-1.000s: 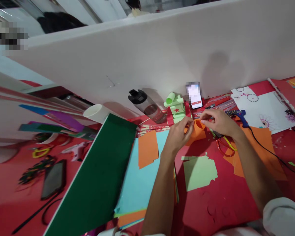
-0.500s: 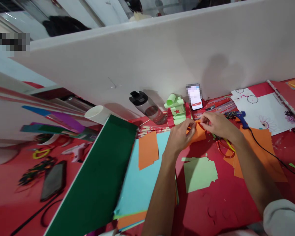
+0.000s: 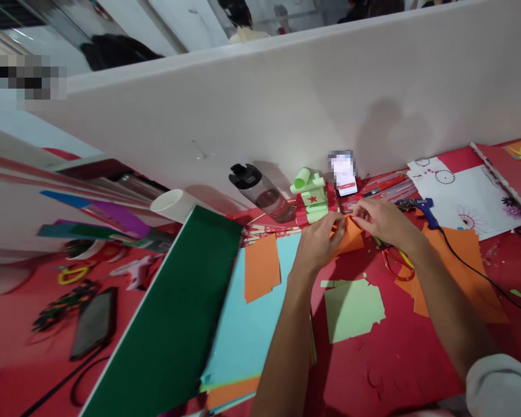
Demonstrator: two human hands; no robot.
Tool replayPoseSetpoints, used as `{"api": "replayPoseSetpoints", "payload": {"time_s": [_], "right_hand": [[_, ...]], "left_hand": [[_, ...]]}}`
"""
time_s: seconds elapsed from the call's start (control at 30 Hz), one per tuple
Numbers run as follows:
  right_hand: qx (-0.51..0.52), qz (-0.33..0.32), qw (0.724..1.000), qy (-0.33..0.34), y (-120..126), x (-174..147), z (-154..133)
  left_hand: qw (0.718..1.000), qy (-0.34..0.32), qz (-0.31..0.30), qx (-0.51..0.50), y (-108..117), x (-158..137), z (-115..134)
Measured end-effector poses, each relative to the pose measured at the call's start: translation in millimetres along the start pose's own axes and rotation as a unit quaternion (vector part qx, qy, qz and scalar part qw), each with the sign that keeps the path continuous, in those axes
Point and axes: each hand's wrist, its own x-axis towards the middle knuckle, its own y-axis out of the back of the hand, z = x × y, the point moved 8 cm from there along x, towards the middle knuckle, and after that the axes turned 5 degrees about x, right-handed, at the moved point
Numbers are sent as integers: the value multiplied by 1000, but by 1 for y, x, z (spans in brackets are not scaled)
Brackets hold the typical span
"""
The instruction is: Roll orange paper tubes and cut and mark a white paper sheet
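Observation:
My left hand (image 3: 321, 240) and my right hand (image 3: 380, 220) both pinch an orange paper (image 3: 351, 236) between thumb and fingers, at the middle right of the view. The paper looks curled or folded at its upper edge, partly hidden by my fingers. Just behind my left hand stands a model of rolled light green paper (image 3: 312, 197) with a red star and red sides. Scissors (image 3: 397, 262) with red and yellow handles lie below my right hand. A cut sheet of light green paper (image 3: 353, 310) rests on the red table in front of my hands.
A lit phone (image 3: 345, 172) leans on the white partition (image 3: 243, 104), beside a water bottle (image 3: 263, 194). A blue glue gun (image 3: 428, 211) with a black cord lies right, near orange sheets (image 3: 464, 272). A green board (image 3: 169, 318) and blue paper (image 3: 247, 330) lie left.
My hands stay at the orange paper with almost no movement. The whole view has shifted very slightly.

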Motion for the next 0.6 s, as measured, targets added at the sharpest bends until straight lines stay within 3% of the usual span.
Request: {"api": "replayPoseSetpoints", "payload": {"time_s": [0.6], "right_hand": [[23,-5,1000,-14,5,-2,-5]], "left_hand": [[999,-8,33,10,-1,-2,2]]}}
